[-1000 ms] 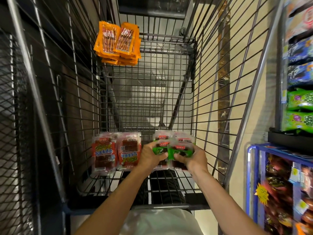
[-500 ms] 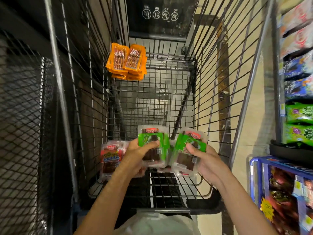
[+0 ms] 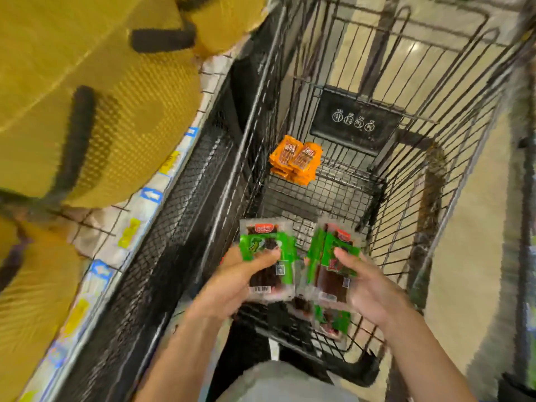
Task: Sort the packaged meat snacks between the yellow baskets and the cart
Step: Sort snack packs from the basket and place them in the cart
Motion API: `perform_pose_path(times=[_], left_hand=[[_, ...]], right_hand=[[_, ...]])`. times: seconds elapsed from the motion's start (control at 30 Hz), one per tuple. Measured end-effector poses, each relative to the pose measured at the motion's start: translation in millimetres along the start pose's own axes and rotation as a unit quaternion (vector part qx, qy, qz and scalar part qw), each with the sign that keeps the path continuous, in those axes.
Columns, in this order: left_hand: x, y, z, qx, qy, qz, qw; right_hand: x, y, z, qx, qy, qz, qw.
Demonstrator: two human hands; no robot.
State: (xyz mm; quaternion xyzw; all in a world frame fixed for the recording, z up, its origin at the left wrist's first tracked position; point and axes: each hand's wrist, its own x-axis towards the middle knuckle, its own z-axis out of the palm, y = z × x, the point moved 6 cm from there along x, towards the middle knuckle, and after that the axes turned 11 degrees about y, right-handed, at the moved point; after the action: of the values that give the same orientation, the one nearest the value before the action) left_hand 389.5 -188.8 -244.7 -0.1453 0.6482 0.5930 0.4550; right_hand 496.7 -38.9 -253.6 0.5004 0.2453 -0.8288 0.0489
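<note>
My left hand (image 3: 236,281) grips a green-labelled meat snack pack (image 3: 268,250) held above the near end of the black wire cart (image 3: 406,227). My right hand (image 3: 368,285) grips a small stack of the same green packs (image 3: 330,265), thumb on top. One more green pack (image 3: 332,319) shows below them; whether it lies in the cart or hangs from my hand is unclear. A pile of orange snack packs (image 3: 295,159) lies at the cart's far end. Yellow baskets (image 3: 95,91) stand on the shelf to the left, blurred.
A wire shelf edge with blue and yellow price tags (image 3: 150,195) runs along the cart's left side. The folded child-seat flap (image 3: 355,123) closes the cart's far end. Tiled floor (image 3: 475,256) lies to the right.
Both hands lifted the green packs up out of the cart bottom. My view swung left, bringing the yellow baskets into sight and losing the right-hand shelves. The red-labelled packs are now out of sight.
</note>
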Motion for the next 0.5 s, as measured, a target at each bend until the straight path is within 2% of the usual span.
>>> perform_pose_path(times=[0.1,0.23,0.37,0.5], left_hand=[[-45.2,11.1,-21.8,-0.017,0.074,0.056,0.996],[-114.9,27.9,-57.1,-0.074,0.162,0.138,0.974],[-193.9,49.4,-94.4,-0.119,0.243,0.227,0.936],[-271.7,61.0,-139.1,-0.159,0.298,0.284,0.897]], right_hand=[[-22.5,-7.5,23.6,-0.062,-0.009,-0.026,0.998],[-59.0,-8.7,69.9,-0.151,-0.068,-0.053,0.985],[-107.5,4.4,141.3,-0.244,-0.187,-0.092,0.947],[-150.4,25.0,213.8,-0.303,-0.264,-0.102,0.91]])
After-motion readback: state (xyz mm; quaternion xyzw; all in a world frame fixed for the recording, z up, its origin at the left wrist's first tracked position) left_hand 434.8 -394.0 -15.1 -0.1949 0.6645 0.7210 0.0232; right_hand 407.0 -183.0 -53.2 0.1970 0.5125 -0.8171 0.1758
